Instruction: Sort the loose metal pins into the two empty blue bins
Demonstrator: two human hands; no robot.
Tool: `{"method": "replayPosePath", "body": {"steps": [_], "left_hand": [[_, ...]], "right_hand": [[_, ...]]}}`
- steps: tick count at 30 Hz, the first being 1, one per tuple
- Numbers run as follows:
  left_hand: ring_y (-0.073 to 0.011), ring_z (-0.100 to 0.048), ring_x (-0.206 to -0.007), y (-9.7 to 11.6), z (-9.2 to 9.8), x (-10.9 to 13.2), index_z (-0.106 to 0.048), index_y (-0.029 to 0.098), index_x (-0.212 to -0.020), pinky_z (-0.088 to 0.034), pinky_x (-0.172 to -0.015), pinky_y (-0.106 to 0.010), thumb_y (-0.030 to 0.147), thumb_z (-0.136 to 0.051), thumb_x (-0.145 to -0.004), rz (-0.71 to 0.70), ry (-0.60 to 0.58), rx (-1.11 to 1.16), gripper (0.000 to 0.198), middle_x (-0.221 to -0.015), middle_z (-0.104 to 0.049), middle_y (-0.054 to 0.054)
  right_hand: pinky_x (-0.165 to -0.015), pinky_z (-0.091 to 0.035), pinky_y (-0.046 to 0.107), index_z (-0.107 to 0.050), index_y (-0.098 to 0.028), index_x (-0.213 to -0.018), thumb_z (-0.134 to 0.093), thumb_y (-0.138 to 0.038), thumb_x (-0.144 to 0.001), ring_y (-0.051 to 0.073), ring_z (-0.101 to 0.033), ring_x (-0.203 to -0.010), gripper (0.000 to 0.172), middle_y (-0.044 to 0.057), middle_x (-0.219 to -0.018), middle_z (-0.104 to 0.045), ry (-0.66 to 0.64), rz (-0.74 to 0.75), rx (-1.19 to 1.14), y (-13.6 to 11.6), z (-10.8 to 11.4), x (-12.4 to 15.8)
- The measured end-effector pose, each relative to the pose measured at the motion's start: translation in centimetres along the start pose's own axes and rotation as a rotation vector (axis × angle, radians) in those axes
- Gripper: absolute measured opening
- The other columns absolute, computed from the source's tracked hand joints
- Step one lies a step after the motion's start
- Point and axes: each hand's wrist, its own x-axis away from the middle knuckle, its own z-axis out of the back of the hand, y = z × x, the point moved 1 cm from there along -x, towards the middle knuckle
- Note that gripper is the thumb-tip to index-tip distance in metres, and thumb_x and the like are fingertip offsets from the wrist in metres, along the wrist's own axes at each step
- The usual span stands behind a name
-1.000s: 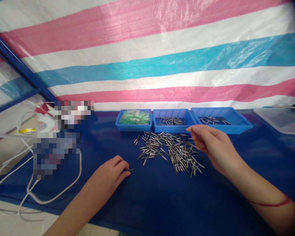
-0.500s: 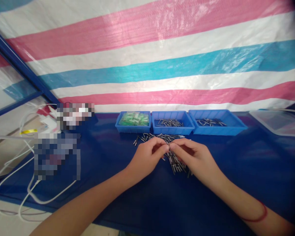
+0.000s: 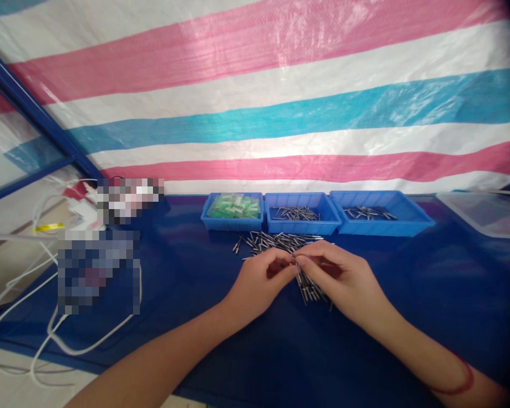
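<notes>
A loose pile of small metal pins (image 3: 276, 242) lies on the blue table cover (image 3: 187, 266), just in front of three blue trays. My left hand (image 3: 261, 280) and my right hand (image 3: 344, 277) meet fingertip to fingertip above the pile's near edge. Both are pinched closed, and a thin pin seems to sit between the touching fingertips, though it is too small to be sure. The left tray (image 3: 208, 218) holds green pieces. The middle tray (image 3: 329, 218) and the right tray (image 3: 412, 218) each hold several metal pins.
White cables (image 3: 68, 334) loop over the table's left end beside blurred-out items. A clear plastic lid or tray (image 3: 484, 212) sits at the far right. A striped pink, white and blue tarp (image 3: 255, 102) hangs right behind the trays.
My left hand came from the table's near left up to the pile. My right hand drew back from the trays. Both now meet in a pinch over the pins.
</notes>
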Motion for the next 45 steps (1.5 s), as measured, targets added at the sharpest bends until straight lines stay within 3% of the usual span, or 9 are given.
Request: {"method": "replayPosePath", "body": {"steps": [9,13,15,17,21,27,32,37,45], "left_hand": [[-0.0115,-0.056,-0.071,0.0,1.0,-0.1,-0.057,0.016,-0.086,-0.045,-0.065,-0.022,0.038,-0.062,-0.083,-0.019,0.099,-0.018,0.022,-0.080,-0.060,0.000],[-0.0112,-0.056,-0.069,0.3,1.5,-0.2,-0.059,0.017,-0.098,-0.045,-0.063,-0.023,0.040,-0.061,-0.084,-0.033,0.099,-0.077,0.027,-0.084,-0.063,-0.001],[-0.0112,-0.056,-0.068,0.6,1.7,-0.2,-0.058,0.018,-0.108,-0.046,-0.064,-0.024,0.040,-0.059,-0.086,-0.057,0.092,-0.143,0.031,-0.087,-0.064,-0.001],[-0.0125,-0.057,-0.073,0.7,2.0,-0.2,-0.058,0.018,-0.111,-0.047,-0.069,-0.026,0.039,-0.055,-0.088,-0.097,0.096,-0.237,0.031,-0.092,-0.066,-0.003],[-0.0184,-0.058,-0.093,0.4,2.3,-0.3,-0.064,0.018,-0.103,-0.045,-0.086,-0.034,0.033,-0.051,-0.091,-0.218,0.083,-0.522,0.023,-0.102,-0.066,-0.006],[-0.0229,-0.052,-0.102,-0.8,2.0,-0.5,-0.064,0.023,-0.111,-0.038,-0.081,-0.037,0.038,-0.052,-0.091,-0.224,0.039,-0.886,0.027,-0.115,-0.062,-0.005],[-0.0186,-0.051,-0.096,-1.1,2.0,-0.7,-0.068,0.023,-0.094,-0.034,-0.077,-0.035,0.033,-0.048,-0.095,-0.233,0.019,-0.945,0.022,-0.107,-0.063,-0.003],[-0.0179,-0.051,-0.095,-1.2,2.1,-0.7,-0.065,0.023,-0.095,-0.033,-0.076,-0.034,0.033,-0.047,-0.096,-0.239,0.025,-0.944,0.021,-0.109,-0.062,-0.002],[-0.0171,-0.056,-0.092,-0.1,2.2,-0.7,-0.059,0.018,-0.096,-0.036,-0.080,-0.032,0.031,-0.038,-0.099,-0.207,0.108,-0.699,0.024,-0.100,-0.065,-0.003]], "right_hand": [[-0.060,-0.045,0.030,-0.067,-0.023,-0.087,-0.053,-0.033,-0.089,0.018,-0.057,-0.073,0.018,0.005,-0.081,-0.064,-0.070,0.092,0.131,-0.2,0.6,-0.3],[-0.051,-0.040,0.027,-0.068,-0.021,-0.079,-0.057,-0.038,-0.086,0.013,-0.049,-0.058,0.022,0.002,-0.065,-0.058,-0.138,-0.040,0.009,0.2,1.0,-1.0],[-0.044,-0.034,0.024,-0.067,-0.020,-0.077,-0.061,-0.042,-0.083,0.010,-0.042,-0.050,0.024,-0.001,-0.058,-0.052,-0.027,-0.200,-0.195,0.9,1.6,-1.7],[-0.041,-0.029,0.023,-0.067,-0.020,-0.079,-0.065,-0.044,-0.078,0.008,-0.039,-0.047,0.024,-0.002,-0.061,-0.050,0.181,-0.323,-0.413,1.9,2.9,-2.4],[-0.039,-0.024,0.025,-0.068,-0.020,-0.083,-0.071,-0.037,-0.074,0.007,-0.035,-0.046,0.019,-0.002,-0.067,-0.046,0.466,-0.385,-0.625,4.1,6.2,-3.8],[-0.037,-0.015,0.031,-0.067,-0.021,-0.083,-0.065,-0.041,-0.078,0.007,-0.023,-0.038,0.021,-0.005,-0.054,-0.036,0.455,-0.493,-0.703,5.5,8.8,-4.6],[-0.035,-0.018,0.027,-0.068,-0.020,-0.083,-0.064,-0.034,-0.076,0.006,-0.027,-0.038,0.017,-0.005,-0.054,-0.038,0.420,-0.525,-0.727,4.4,7.3,-4.1],[-0.037,-0.024,0.022,-0.068,-0.019,-0.080,-0.066,-0.041,-0.074,0.006,-0.032,-0.041,0.022,-0.004,-0.058,-0.046,0.314,-0.493,-0.560,3.5,4.4,-3.1],[-0.055,-0.045,0.028,-0.071,-0.024,-0.096,-0.065,-0.040,-0.080,0.015,-0.056,-0.059,0.023,0.002,-0.080,-0.068,-0.018,-0.087,0.097,1.5,0.6,-1.1]]}}
